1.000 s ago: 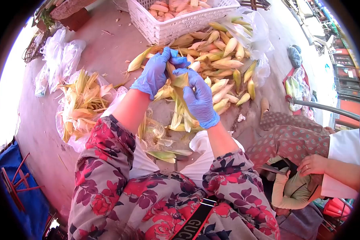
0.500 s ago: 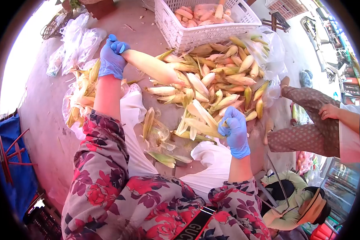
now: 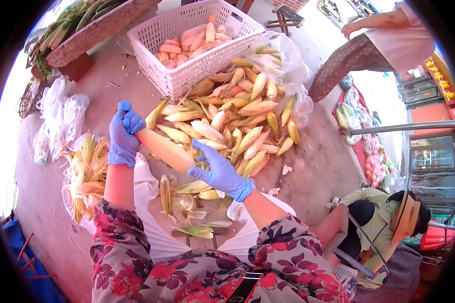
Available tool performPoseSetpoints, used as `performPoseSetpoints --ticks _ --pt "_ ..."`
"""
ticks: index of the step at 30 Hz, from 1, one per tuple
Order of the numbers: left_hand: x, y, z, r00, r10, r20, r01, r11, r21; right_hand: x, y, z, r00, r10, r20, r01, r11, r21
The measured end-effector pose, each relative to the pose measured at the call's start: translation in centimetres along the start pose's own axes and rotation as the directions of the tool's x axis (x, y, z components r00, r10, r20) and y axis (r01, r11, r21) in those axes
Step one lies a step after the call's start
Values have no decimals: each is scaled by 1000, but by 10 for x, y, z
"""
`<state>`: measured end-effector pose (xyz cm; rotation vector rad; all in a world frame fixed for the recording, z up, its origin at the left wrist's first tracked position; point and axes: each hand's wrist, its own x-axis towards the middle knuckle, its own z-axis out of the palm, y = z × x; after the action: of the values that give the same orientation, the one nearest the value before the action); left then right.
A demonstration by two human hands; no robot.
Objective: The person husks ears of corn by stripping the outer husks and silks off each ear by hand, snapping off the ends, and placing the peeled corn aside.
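My left hand (image 3: 124,132), in a blue glove, is closed around one end of a pale ear of corn (image 3: 166,150) with most of its husk off. The ear slants down toward my right hand (image 3: 220,170), also blue-gloved. That hand has its thumb and fingers apart beside the ear's lower end; I cannot tell if it touches it. Beyond both hands lies a heap of corn in husks (image 3: 247,108). Loose husk leaves (image 3: 194,231) and silk (image 3: 181,203) lie on the ground between my legs.
A white plastic crate (image 3: 174,83) with husked ears stands behind the heap, and a clear plastic bag (image 3: 293,65) lies at its right. Stripped husks (image 3: 88,171) fill a bag at left, near other plastic bags (image 3: 60,116). Two other people are at the right.
My right hand has let go of the husk leaves, moved left to the ear's lower end and spread its fingers. My left hand keeps its hold. The view has shifted; the standing person has moved.
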<state>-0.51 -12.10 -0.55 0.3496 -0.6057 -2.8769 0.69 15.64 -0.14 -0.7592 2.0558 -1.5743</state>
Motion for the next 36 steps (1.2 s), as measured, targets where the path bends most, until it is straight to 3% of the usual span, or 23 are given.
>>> performPoseSetpoints --ticks 1,3,4,6,7,9,10,13,15,17,18,19,20,23,26,27,28,30,33,34,36 --pt "-6 -18 18 988 -46 -147 52 998 39 -2 2 6 993 88 80 -93 994 57" --pt "-5 -43 -2 973 -102 206 95 995 43 -6 -7 10 923 298 243 -340 927 157" --pt "-7 -48 10 996 -47 72 33 984 176 -7 -10 12 859 385 337 -463 865 192" --pt "-13 -56 38 979 128 -156 -45 894 445 -10 11 7 854 372 363 -515 699 495" --pt "-17 -51 40 977 168 -129 -65 817 572 -8 16 3 856 357 373 -516 587 624" --pt "-26 -42 34 968 245 -58 -108 611 784 6 22 -12 870 451 200 -447 548 707" --pt "-26 -39 25 955 296 -32 -150 570 808 20 32 -24 865 481 145 -419 534 734" --pt "-24 -25 11 962 141 -232 116 558 821 90 57 -79 831 556 23 -361 506 783" --pt "-23 -24 16 970 96 -225 114 637 762 153 82 -143 827 558 66 -331 390 859" --pt "-20 -29 21 975 90 -203 96 653 751 213 115 -218 858 512 -22 -154 299 942" --pt "-18 -33 25 976 94 -199 90 655 750 230 123 -241 787 554 -270 10 427 904" --pt "-15 -35 24 980 87 -179 84 637 766 235 132 -262 712 622 -327 56 413 909" --pt "-12 -38 22 983 76 -165 83 619 781 234 170 -282 791 546 -277 -8 461 887" --pt "-14 -42 28 986 26 -167 116 613 782 194 229 -214 695 717 -58 -425 475 770" --pt "-14 -41 30 983 61 -175 96 639 763 108 269 -106 555 823 121 -661 347 665" --pt "-16 -42 30 982 65 -178 93 650 754 73 305 -78 494 856 154 -770 348 534" --pt "-19 -43 29 983 58 -172 96 640 763 41 314 -49 406 913 45 -820 342 459" --pt "-22 -46 25 988 53 -142 78 628 774 -15 346 -10 254 967 3 -822 214 528" --pt "-25 -54 27 987 36 -155 102 604 791 -77 367 22 128 986 -107 -695 166 700" --pt "-24 -56 27 988 30 -153 104 607 788 -89 374 24 143 961 -235 -648 270 712" --pt "-20 -53 16 990 -4 -144 119 587 801 -100 368 15 -71 771 -632 -776 356 521"
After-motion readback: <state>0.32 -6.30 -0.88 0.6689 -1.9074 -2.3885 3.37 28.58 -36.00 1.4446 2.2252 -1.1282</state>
